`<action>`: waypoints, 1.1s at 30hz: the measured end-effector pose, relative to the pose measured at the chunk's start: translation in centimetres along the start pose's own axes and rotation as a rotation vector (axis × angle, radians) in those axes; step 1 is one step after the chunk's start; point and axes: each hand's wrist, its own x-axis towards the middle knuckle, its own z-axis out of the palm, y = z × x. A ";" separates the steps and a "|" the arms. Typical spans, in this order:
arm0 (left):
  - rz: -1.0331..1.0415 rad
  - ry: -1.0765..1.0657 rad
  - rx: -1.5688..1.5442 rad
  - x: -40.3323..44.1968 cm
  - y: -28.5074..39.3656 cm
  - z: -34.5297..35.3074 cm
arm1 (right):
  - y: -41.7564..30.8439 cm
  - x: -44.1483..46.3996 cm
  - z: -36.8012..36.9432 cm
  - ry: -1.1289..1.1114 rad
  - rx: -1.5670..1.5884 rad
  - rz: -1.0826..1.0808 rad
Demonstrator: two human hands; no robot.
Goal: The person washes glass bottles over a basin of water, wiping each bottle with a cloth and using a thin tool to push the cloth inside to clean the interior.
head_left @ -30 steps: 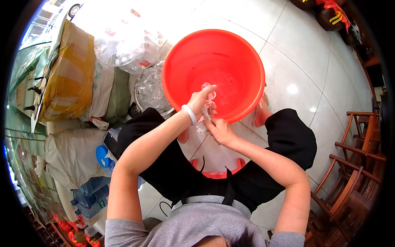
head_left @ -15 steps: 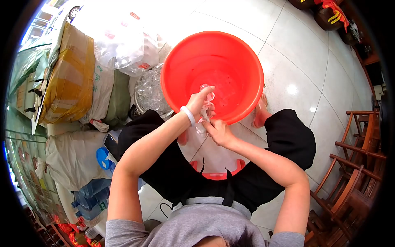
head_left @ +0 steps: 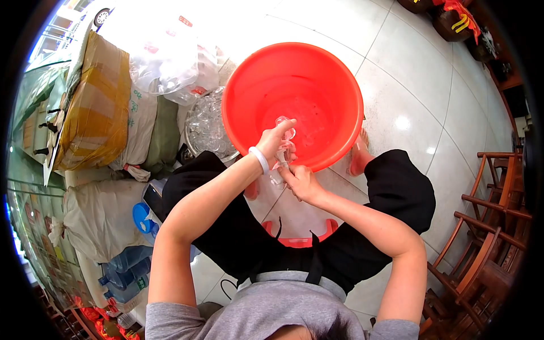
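Observation:
My left hand (head_left: 273, 143) is closed around a clear, glass-like piece (head_left: 284, 154) over the near rim of a large red tub (head_left: 345, 107). Its rounded end shows past my thumb, inside the tub. My right hand (head_left: 303, 183) pinches the lower end of the clear piece, just outside the rim. Another transparent bit (head_left: 276, 179) shows beside my right fingertips; whether it is part of the same piece I cannot tell. A metal basin (head_left: 190, 141) full of similar clear pieces (head_left: 207, 122) stands left of the tub. Small clear bits lie on the tub's bottom.
Clear plastic bags (head_left: 164, 65), a taped cardboard box (head_left: 96, 105) and a white sack (head_left: 96, 218) crowd the left side. Blue water bottles (head_left: 127, 275) lie below them. Wooden chairs (head_left: 481, 238) stand at the right. My feet flank the tub on the tiled floor (head_left: 408, 102).
My right hand and the clear bit by its fingertips have shifted very slightly. Both hands keep their hold, and the tub stays in place.

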 end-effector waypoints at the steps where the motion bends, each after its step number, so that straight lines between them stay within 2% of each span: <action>1: 0.003 0.003 0.000 0.1 0.0 0.0 | 0.1 0.0 0.0 0.000 0.001 0.001; 33: -0.035 0.008 0.034 0.1 -0.6 0.2 | 1.6 0.2 0.7 0.018 -0.006 -0.003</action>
